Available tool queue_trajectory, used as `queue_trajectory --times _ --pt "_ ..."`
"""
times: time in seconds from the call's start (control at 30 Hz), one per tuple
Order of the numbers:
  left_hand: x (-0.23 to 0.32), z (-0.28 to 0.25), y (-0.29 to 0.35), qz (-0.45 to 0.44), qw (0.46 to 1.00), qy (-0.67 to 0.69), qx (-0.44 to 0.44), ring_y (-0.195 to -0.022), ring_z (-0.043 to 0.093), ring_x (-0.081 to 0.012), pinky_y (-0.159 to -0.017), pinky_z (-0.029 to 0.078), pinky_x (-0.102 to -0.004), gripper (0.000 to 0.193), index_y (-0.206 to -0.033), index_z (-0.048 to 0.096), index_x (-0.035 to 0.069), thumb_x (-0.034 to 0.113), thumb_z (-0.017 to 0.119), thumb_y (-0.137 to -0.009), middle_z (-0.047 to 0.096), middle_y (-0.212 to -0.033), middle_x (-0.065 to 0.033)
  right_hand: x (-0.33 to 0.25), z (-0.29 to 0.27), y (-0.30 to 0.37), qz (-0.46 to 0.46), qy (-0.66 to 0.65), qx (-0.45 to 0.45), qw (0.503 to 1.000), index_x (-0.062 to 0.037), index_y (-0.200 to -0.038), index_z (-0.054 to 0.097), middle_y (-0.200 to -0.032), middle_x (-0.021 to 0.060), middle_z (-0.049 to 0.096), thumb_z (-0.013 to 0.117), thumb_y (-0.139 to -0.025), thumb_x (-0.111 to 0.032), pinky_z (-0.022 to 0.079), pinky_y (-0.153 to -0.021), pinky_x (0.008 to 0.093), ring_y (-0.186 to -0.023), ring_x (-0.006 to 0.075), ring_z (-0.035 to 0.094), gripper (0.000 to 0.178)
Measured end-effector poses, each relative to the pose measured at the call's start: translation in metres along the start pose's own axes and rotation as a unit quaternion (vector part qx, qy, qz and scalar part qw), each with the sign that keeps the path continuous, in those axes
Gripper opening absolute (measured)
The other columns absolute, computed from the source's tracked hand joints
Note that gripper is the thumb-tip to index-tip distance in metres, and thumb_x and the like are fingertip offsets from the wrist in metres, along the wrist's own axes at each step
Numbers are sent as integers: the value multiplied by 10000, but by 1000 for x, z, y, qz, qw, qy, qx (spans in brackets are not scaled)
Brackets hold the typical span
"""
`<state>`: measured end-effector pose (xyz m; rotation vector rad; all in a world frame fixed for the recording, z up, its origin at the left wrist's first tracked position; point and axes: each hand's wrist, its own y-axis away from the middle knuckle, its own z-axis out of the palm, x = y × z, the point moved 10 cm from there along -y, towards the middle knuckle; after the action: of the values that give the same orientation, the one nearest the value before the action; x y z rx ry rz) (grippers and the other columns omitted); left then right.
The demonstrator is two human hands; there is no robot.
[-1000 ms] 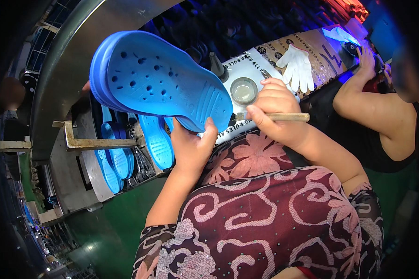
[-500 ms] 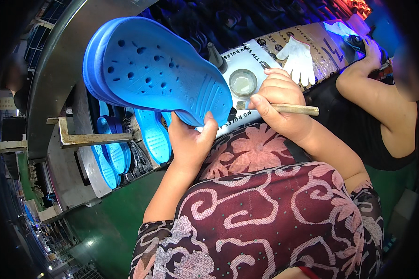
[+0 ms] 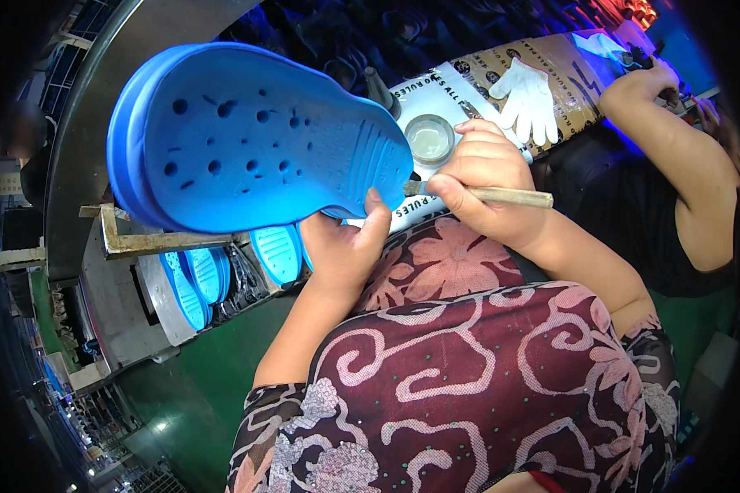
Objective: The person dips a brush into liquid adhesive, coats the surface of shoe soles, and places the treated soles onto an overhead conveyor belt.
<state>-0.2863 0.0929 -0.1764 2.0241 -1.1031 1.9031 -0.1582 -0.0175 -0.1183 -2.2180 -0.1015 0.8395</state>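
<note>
My left hand (image 3: 344, 243) is closed on the narrow end of a large blue shoe sole (image 3: 247, 140). Its thumb lies on the top side, while the other fingers are mostly hidden under it. Holes and grooves mark the sole's face. In my right hand (image 3: 489, 177) is a brush (image 3: 501, 195) with a wooden handle, gripped between thumb and fingers. The brush's bristle end meets the tip of the sole's narrow end; whether it touches I cannot tell. Just beyond my right hand stands a small round dish (image 3: 429, 141) with pale, cloudy contents.
A white glove (image 3: 524, 103) rests on the taped cardboard (image 3: 574, 90). Behind the dish stands a dark cone-shaped object (image 3: 380, 92). More blue soles (image 3: 201, 279) lie at the left, near a metal bracket (image 3: 140, 242). At the right, a co-worker's arm (image 3: 674, 148) reaches over the table.
The sole has swung to the left and levelled out, its wide end lower. The brush has moved slightly left, closer to the sole's narrow tip. The co-worker's arm has shifted.
</note>
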Motion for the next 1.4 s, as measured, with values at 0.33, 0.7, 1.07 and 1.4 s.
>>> queue_trajectory --times 0.33,0.7,1.07,1.4 --pt "18 1 5 94 994 -49 -13 -878 584 -175 -815 462 -290 334 -1076 493 -55 -57 597 -758 583 -1002 -120 3 -7 1 19 -26 34 999 -63 -613 618 -552 52 533 649 -798 -158 431 -743 364 -559 223 520 211" --pt "45 -1 -15 171 979 -104 35 -719 614 -215 -674 491 -313 159 -894 619 -42 3 623 -742 641 -849 -120 7 -20 -1 18 46 13 999 -64 -598 611 -565 53 549 610 -813 -134 429 -759 378 -553 247 505 227" --pt "99 50 -44 -246 883 262 -303 -1066 559 -231 -902 462 -354 803 -1327 313 -87 200 702 -686 533 -1183 -177 58 -73 47 171 -30 115 978 -68 -618 629 -583 70 556 586 -869 -175 417 -656 362 -651 260 534 276" --pt "194 229 -299 -161 860 442 -197 -900 649 -315 -751 575 -278 497 -1242 380 -79 127 628 -863 566 -1091 -270 90 -111 82 275 -77 174 942 -33 -644 641 -566 90 567 574 -874 -136 406 -581 357 -566 225 533 260"
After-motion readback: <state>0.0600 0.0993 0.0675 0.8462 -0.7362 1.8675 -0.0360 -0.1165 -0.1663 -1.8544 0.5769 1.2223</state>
